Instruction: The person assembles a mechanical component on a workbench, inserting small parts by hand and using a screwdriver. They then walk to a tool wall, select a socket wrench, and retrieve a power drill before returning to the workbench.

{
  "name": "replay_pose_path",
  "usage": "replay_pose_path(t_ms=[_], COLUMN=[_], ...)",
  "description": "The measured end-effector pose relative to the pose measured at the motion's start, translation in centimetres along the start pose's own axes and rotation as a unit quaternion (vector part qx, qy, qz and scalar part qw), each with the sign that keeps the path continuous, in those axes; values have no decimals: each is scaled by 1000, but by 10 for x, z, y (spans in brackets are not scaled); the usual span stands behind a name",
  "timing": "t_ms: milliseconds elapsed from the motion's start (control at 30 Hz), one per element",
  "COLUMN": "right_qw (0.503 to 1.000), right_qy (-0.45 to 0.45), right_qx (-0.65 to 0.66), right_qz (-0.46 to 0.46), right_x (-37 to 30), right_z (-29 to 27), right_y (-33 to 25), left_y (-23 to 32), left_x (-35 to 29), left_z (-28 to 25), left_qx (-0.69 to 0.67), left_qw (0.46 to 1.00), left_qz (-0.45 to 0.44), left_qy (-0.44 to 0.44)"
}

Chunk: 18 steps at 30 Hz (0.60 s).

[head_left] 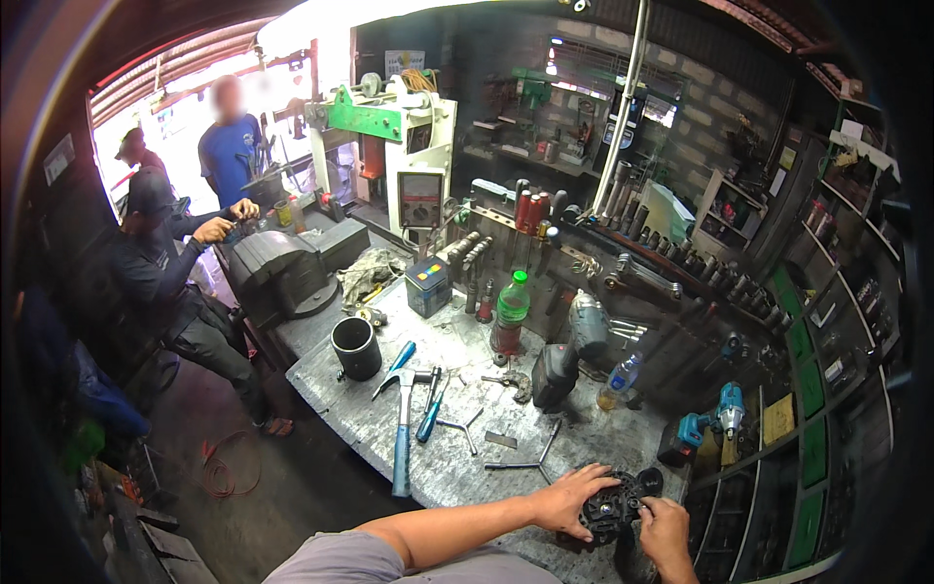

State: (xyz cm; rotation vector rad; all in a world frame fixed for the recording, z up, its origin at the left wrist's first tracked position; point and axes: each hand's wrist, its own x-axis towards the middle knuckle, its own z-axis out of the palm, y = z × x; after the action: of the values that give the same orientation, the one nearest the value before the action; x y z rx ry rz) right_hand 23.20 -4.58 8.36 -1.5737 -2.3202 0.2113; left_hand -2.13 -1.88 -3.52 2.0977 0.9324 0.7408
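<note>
At the near right edge of the metal bench (pixel 331 389) lies a round, dark machine part (pixel 607 508) that looks like an alternator. My left hand (pixel 572 498) grips it from the left, thumb low and fingers over the top. On its right side my right hand (pixel 665 533) is closed, thumb and forefinger pinched at the rim; what they hold is too small to make out. Just beyond are a three-armed wrench (pixel 535 465), a smaller Y-shaped wrench (pixel 471 430) and a flat metal strip (pixel 501 440). A blue-handled hammer (pixel 402 438) lies farther left beside a blue screwdriver (pixel 434 417).
Behind stand a black cylinder (pixel 356 348), a green-capped bottle (pixel 511 310), a small bottle (pixel 620 380) and an impact wrench (pixel 588 326). A cordless driver (pixel 728 409) rests by the right shelves. At the left, a co-worker (pixel 161 263) works near a large vise (pixel 277 273).
</note>
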Motion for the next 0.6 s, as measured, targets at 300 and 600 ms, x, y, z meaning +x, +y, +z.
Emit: replay_pose_path(t_ms=[300, 600], right_qw=[985, 998], right_qy=[-57, 4], right_qx=[-91, 56], right_qz=[-133, -6], right_x=[33, 8], right_z=[-10, -7], right_y=[19, 13], left_y=[0, -1], left_x=[2, -3], left_z=[-3, 0], left_qx=[-4, -20], left_qw=[1000, 1000], left_qz=[16, 17], left_qy=[-3, 9])
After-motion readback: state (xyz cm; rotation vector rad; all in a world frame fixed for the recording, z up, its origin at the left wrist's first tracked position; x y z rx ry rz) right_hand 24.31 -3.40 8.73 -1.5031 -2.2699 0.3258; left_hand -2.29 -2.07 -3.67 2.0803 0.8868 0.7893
